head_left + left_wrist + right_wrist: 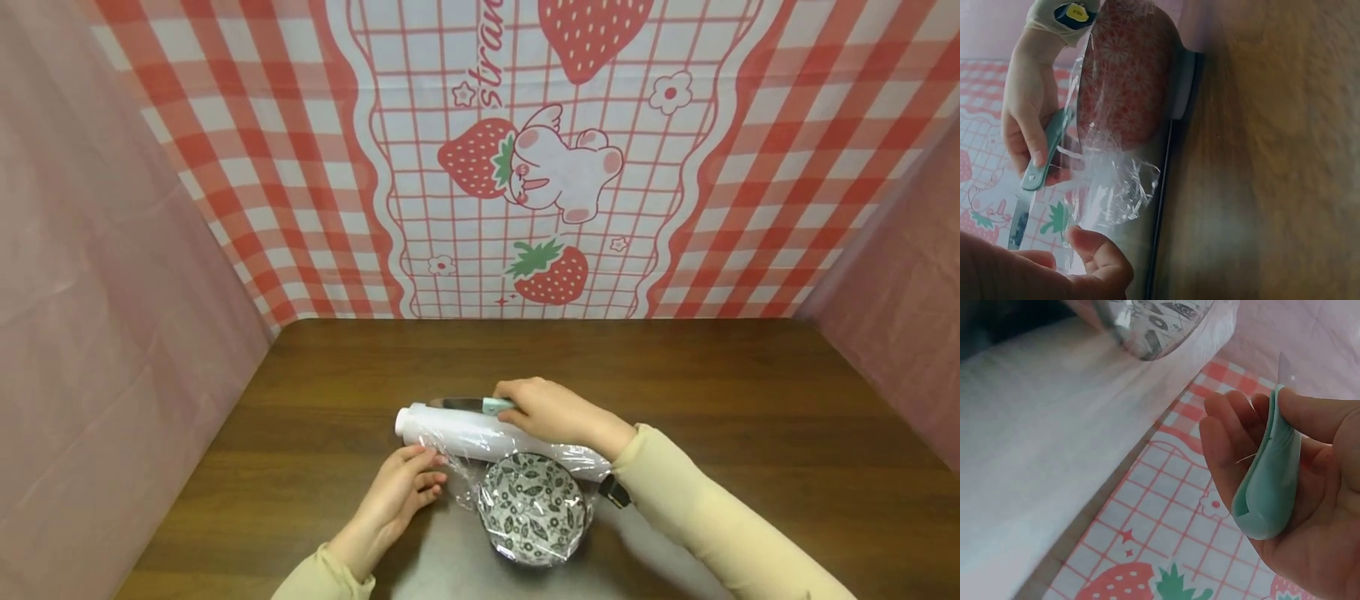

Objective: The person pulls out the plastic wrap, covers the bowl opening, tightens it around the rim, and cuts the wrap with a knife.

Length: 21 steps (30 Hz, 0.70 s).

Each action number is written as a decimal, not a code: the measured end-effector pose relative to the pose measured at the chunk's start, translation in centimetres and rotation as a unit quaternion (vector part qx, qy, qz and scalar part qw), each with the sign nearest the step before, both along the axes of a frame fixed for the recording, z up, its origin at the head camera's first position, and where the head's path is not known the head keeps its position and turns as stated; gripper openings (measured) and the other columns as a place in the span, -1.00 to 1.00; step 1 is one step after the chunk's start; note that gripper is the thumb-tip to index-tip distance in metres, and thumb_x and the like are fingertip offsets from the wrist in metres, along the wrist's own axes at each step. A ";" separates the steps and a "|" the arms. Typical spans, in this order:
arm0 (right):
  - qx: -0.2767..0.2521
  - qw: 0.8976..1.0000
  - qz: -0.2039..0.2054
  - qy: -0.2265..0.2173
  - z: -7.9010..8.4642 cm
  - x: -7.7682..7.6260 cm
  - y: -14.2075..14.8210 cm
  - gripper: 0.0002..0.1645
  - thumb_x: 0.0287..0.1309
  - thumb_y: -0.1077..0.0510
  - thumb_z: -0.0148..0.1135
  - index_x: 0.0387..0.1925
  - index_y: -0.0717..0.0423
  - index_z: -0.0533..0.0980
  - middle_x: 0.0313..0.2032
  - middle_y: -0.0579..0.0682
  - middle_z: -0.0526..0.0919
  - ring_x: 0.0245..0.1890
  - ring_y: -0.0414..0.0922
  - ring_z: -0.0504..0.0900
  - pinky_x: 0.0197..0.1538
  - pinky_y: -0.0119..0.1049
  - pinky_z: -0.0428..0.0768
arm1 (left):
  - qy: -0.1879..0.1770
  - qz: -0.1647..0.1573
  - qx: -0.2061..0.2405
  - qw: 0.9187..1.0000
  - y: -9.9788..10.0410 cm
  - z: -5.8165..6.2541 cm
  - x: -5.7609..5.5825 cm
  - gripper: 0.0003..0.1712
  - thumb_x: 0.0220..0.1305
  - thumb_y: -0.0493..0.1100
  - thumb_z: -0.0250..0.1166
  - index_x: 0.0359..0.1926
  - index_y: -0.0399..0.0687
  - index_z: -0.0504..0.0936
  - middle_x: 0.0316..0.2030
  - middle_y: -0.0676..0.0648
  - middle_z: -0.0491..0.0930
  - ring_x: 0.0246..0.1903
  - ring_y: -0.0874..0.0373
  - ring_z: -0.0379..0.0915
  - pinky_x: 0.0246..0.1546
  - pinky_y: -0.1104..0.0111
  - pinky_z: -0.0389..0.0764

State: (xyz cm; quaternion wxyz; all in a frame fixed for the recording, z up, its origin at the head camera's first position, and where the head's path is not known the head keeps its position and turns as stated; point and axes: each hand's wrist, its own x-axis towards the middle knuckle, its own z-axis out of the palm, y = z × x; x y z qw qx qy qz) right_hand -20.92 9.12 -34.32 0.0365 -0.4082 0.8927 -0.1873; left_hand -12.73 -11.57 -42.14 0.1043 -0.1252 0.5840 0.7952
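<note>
My right hand (551,410) grips a folding knife (495,406) by its mint-green handle, the blade pointing left along the far side of a white roll of plastic wrap (465,435). Clear film runs from the roll over a patterned bowl (532,510), whose red flowered outside shows in the left wrist view. At the roll's left end, my left hand (401,493) pinches the loose film edge (1116,194) between thumb and finger. The right wrist view shows the knife handle (1269,481) across the curled fingers, with the blade partly hidden.
Under the bowl lies a grey shiny surface (442,575) on the brown wooden table (337,367). A strawberry-print checked cloth (420,167) hangs behind, and pink cloth (112,250) lines the sides. A small dark device (615,492) sits at the right wrist.
</note>
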 end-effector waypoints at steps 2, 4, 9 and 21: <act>0.015 1.000 0.001 0.003 0.1 -0.1 -0.5 -0.93 0.15 0.14 0.14 -0.32 0.04 0.49 -0.44 -0.15 0.57 -0.46 -0.27 0.49 -0.35 -0.31 0.49 | -0.002 0.004 -0.006 1.000 -0.1 -0.1 0.0 -0.79 0.30 -0.23 0.00 -0.13 -0.26 0.22 -0.44 0.02 0.45 -0.52 0.26 0.38 -0.43 0.44 0.41; 0.031 0.999 -0.003 0.009 0.2 -0.1 -1.0 -0.92 0.15 0.13 0.13 -0.31 0.03 0.49 -0.44 -0.14 0.57 -0.46 -0.25 0.52 -0.35 -0.28 0.51 | -0.003 0.006 -0.012 1.000 -0.2 -0.3 -0.1 -0.86 0.29 -0.21 0.02 -0.21 -0.21 0.31 -0.46 0.03 0.46 -0.51 0.26 0.37 -0.43 0.43 0.41; 0.058 0.998 -0.014 0.009 0.2 -0.2 -2.5 -0.88 0.16 0.11 0.12 -0.27 0.03 0.48 -0.44 -0.11 0.59 -0.46 -0.18 0.57 -0.37 -0.21 0.53 | -0.002 0.001 -0.022 1.000 -0.4 -0.5 -0.2 -0.91 0.27 -0.22 0.04 -0.38 -0.09 0.41 -0.50 0.05 0.46 -0.52 0.26 0.35 -0.43 0.43 0.40; 0.103 0.994 -0.001 -0.023 0.4 -0.5 -3.9 -0.87 0.16 0.13 0.10 -0.26 0.08 0.48 -0.49 -0.07 0.56 -0.50 -0.19 0.52 -0.38 -0.23 0.51 | -0.015 0.012 -0.037 0.999 -0.8 0.1 -0.3 -0.76 0.28 -0.07 -0.01 -0.34 -0.17 0.39 -0.54 0.02 0.44 -0.59 0.28 0.35 -0.50 0.47 0.41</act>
